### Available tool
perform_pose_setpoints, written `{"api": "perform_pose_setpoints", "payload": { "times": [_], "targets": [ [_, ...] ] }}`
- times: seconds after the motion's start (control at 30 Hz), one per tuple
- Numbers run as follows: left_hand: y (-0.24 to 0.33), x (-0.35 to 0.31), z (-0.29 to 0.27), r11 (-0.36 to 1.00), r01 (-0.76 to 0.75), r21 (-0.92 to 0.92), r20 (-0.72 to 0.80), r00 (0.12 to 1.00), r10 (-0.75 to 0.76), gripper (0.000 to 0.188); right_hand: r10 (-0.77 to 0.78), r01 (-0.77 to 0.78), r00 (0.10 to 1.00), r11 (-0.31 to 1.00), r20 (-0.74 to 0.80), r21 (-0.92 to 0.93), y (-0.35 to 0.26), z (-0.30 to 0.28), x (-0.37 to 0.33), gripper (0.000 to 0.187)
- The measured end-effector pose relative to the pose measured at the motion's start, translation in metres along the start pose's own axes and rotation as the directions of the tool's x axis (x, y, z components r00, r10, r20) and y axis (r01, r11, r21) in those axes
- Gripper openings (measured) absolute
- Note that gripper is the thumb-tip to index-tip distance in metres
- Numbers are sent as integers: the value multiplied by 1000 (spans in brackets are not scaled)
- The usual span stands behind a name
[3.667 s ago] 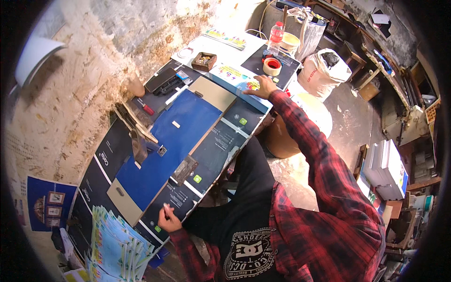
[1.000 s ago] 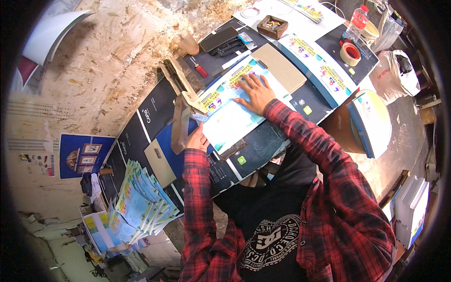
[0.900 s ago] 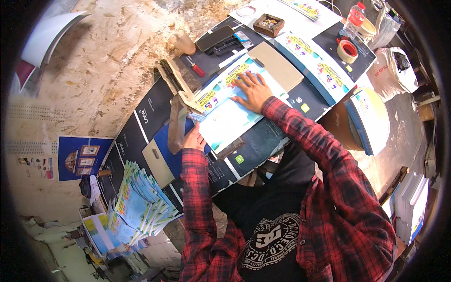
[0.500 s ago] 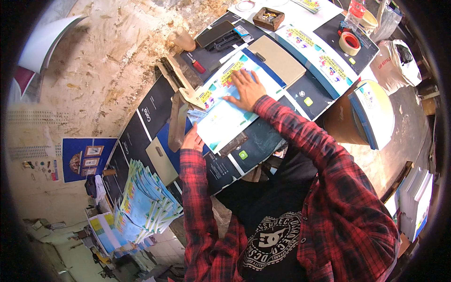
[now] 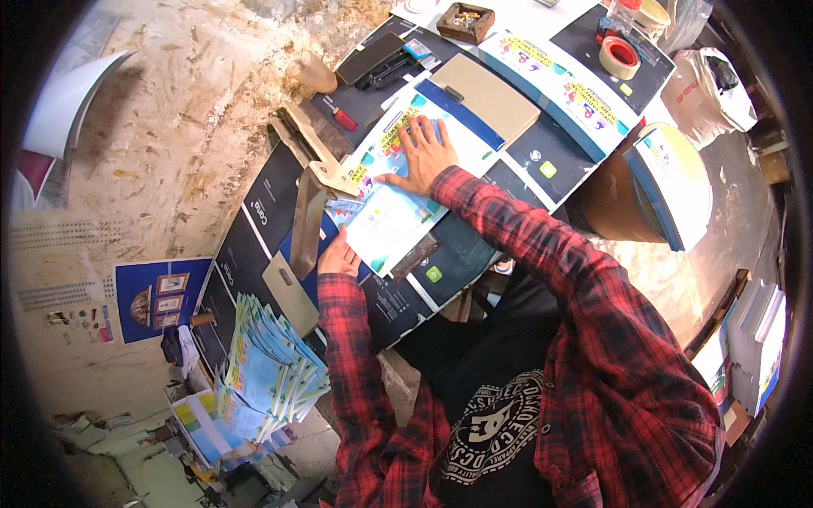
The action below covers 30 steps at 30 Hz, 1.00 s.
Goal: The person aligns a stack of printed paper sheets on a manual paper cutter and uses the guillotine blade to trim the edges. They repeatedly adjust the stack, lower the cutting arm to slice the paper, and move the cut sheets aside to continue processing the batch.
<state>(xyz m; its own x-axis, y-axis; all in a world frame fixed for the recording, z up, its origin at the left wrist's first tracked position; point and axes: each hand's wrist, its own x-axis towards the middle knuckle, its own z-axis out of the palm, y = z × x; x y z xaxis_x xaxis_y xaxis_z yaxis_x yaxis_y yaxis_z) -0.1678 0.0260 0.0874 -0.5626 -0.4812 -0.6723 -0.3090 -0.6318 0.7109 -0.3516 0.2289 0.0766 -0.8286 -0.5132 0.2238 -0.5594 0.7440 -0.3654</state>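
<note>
A printed blue-and-white booklet (image 5: 385,222) with bright cover lettering lies slanted on the dark covered worktop. My right hand (image 5: 426,159) rests flat on its upper part, fingers spread. At the booklet's lower left edge is my left hand (image 5: 339,256), its fingers extended and touching the edge; some fingertips are hard to make out. Beside both hands stands a wooden fixture (image 5: 337,176) with a long brown bar (image 5: 306,224) angled toward me. The booklet's left end reaches up against this fixture. A dark block (image 5: 415,256) sits along the booklet's near side.
A stack of matching printed covers (image 5: 584,106) lies at the far right, near a tape roll (image 5: 620,57). Fanned booklets (image 5: 271,364) are piled at left. A red-handled screwdriver (image 5: 343,118), a phone (image 5: 371,59) and a wooden tray (image 5: 466,22) lie behind. A brown drum (image 5: 610,207) stands right.
The view has shifted slightly, moving the scene a little leftward in the picture. My right hand still lies spread on the booklet, and my left hand stays at its lower left edge.
</note>
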Motion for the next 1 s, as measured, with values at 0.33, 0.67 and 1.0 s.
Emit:
{"api": "perform_pose_setpoints", "payload": {
  "times": [0.33, 0.67, 1.0],
  "targets": [
    [-1, -9, 2, 998, -60, 6, -19, 998, 60, 46, -52, 52, 998, 999, 28, -4, 8, -17, -2, 104],
    [-6, 2, 8, 997, -63, 36, 46, 997, 62, 47, -95, 95, 995, 995, 8, -3, 26, -7, 9, 101],
    [-8, 10, 9, 998, -56, 43, 46, 997, 54, 46, -121, 120, 993, 991, -3, -51, 38, -10, 10, 99]
  ]
}}
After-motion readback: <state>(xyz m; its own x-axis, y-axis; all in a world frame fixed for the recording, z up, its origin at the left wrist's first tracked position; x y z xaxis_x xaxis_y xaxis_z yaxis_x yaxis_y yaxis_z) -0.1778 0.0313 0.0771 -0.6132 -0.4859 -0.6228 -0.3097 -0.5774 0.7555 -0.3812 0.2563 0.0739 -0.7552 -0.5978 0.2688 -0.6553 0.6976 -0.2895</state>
